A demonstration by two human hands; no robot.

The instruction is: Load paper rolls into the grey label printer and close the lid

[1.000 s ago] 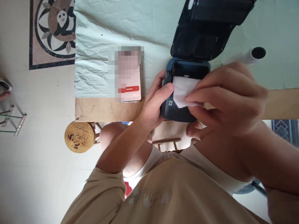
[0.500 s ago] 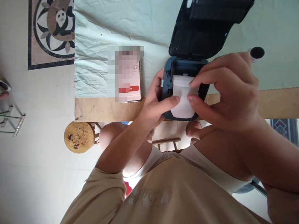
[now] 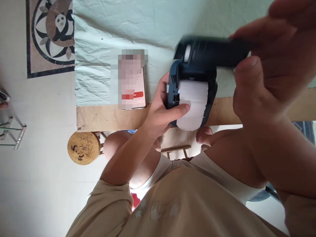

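Note:
A dark portable printer [image 3: 172, 76] stands tilted over the table's front edge, its hinged lid [image 3: 212, 51] half raised and blurred by motion. White roll paper [image 3: 194, 95] lies in its bay, with a loose end hanging toward me over the front. My left hand [image 3: 159, 110] grips the printer's body from the left, the thumb pressing on the paper. At the lid's right end is my right hand [image 3: 266, 75], thumb below and fingers behind the lid; part of this hand is cut off by the frame.
Left of the printer a phone [image 3: 138, 93] with a partly blurred screen lies on the pale green cloth [image 3: 98, 72]. The wooden table edge [image 3: 111, 118] runs in front of my legs. A round stool [image 3: 84, 148] is at the lower left, and a glass-shelved rack [image 3: 11, 131] further left.
My right hand has left the paper and moved up to the lid. The lid has swung down toward the body. The paper's end now reaches further over the front edge.

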